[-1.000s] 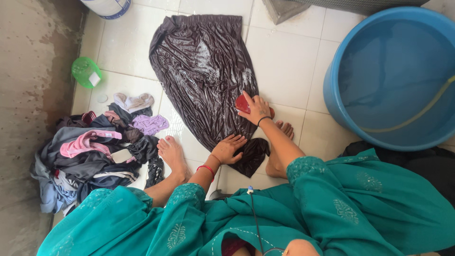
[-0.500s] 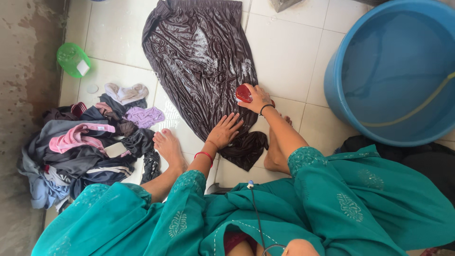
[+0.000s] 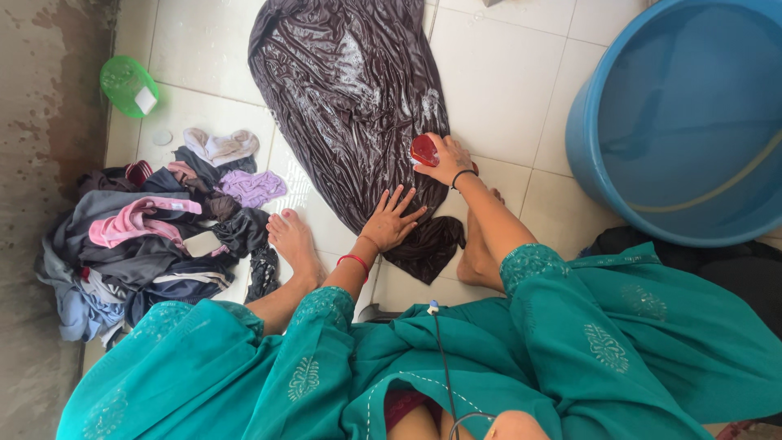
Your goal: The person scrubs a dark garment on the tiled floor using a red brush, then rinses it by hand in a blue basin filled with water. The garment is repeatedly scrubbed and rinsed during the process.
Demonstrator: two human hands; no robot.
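Note:
A wet dark brown garment lies spread flat on the white tiled floor, streaked with soap suds. My left hand presses flat on its near end, fingers spread. My right hand grips a red scrubbing brush against the garment's right edge. Both my bare feet rest on the tiles, one on each side of the cloth's near end.
A pile of mixed clothes lies at the left. A green plastic scoop sits near the grey wall. A large blue tub of water with a hose in it stands at the right. Dark cloth lies below the tub.
My right hand has slid the red brush slightly up the garment's edge. My left hand has moved a little farther onto the cloth with fingers spread wider.

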